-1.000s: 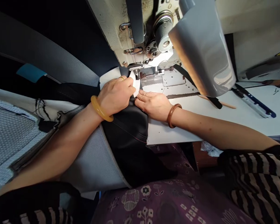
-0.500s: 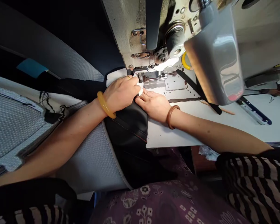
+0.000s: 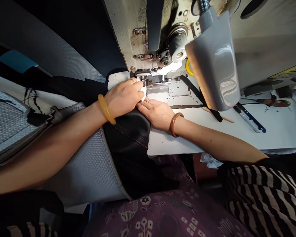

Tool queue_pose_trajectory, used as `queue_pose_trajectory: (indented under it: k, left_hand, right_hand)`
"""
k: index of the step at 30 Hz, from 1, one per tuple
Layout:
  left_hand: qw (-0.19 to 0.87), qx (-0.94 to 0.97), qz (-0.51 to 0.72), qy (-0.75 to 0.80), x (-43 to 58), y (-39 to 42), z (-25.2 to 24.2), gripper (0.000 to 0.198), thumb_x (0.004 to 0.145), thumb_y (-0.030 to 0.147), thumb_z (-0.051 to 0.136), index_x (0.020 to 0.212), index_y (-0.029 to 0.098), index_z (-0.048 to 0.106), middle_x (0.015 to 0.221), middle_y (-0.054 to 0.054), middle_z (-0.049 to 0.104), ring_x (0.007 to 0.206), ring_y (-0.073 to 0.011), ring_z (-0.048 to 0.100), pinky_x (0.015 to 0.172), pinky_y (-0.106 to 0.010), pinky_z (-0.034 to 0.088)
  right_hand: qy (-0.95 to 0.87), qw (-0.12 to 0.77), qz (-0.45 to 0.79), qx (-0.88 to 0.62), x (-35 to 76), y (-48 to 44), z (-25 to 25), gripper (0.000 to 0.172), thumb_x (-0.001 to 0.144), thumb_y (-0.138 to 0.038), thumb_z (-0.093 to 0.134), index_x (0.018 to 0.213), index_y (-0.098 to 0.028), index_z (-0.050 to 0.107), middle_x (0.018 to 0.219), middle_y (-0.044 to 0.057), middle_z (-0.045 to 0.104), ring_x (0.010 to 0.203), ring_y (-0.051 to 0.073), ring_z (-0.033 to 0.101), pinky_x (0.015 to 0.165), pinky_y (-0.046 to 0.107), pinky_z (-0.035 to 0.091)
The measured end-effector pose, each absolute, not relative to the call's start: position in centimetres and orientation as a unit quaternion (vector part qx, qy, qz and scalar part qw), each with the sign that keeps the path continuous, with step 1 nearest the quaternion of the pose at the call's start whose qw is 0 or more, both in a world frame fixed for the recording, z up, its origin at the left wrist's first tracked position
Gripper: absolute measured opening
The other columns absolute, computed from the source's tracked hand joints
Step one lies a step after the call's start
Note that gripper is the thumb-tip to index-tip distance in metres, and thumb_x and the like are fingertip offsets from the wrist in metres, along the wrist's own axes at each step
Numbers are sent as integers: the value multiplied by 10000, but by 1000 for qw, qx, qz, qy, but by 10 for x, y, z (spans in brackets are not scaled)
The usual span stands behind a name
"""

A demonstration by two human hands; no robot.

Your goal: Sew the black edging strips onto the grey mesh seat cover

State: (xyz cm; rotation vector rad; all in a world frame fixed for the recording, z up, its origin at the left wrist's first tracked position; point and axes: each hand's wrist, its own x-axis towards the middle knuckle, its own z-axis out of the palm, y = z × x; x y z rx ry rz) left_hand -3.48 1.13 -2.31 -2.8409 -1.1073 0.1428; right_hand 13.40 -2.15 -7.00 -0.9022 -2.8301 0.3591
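Observation:
Close beside the needle area of the sewing machine [image 3: 135,36], both hands work on a black leather-like piece [image 3: 128,131] with orange-brown stitching. My left hand [image 3: 125,97], a yellow bangle at its wrist, is closed with curled fingers on the piece's upper part, where white backing [image 3: 118,80] shows. Against the piece's right edge, my right hand [image 3: 156,113] has its fingers closed together, the tips meeting the left hand's; a brown bangle circles this wrist. The presser foot [image 3: 143,80] is just beyond the left fingertips. The grip's underside is hidden.
A grey lamp head [image 3: 213,62] hangs over the machine's right. On the white table [image 3: 182,131] lie a snap-off cutter [image 3: 250,118], a dark strap [image 3: 199,97], a wooden stick [image 3: 220,116] and a wooden-handled tool [image 3: 277,102]. Grey mesh fabric [image 3: 86,164] drapes at left.
The camera view has turned slightly right, so everything sits further left in the picture. Both hands keep nearly the same place at the machine, still on the black piece.

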Motion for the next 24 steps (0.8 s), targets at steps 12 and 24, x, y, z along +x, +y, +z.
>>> queue_pose_trajectory:
  k: [12, 24]
  left_hand:
    - [122, -930, 126, -323, -32, 13, -20, 313, 916, 86, 349, 865, 102, 658, 867, -109, 578, 865, -230, 531, 661, -314, 399]
    - [89, -918, 153, -355, -25, 14, -17, 289, 900, 98, 379, 872, 105, 667, 872, -111, 576, 902, -245, 545, 713, -320, 425]
  right_hand:
    - [-965, 90, 110, -220, 139, -21, -75, 545, 858, -119, 461, 1386, 9, 409, 1420, 254, 464, 1325, 298, 452, 1067, 457, 426]
    - [-965, 78, 97, -230, 135, -6, -77, 446, 915, -100, 368, 1337, -39, 498, 1327, 195, 574, 1217, 248, 555, 995, 415, 500]
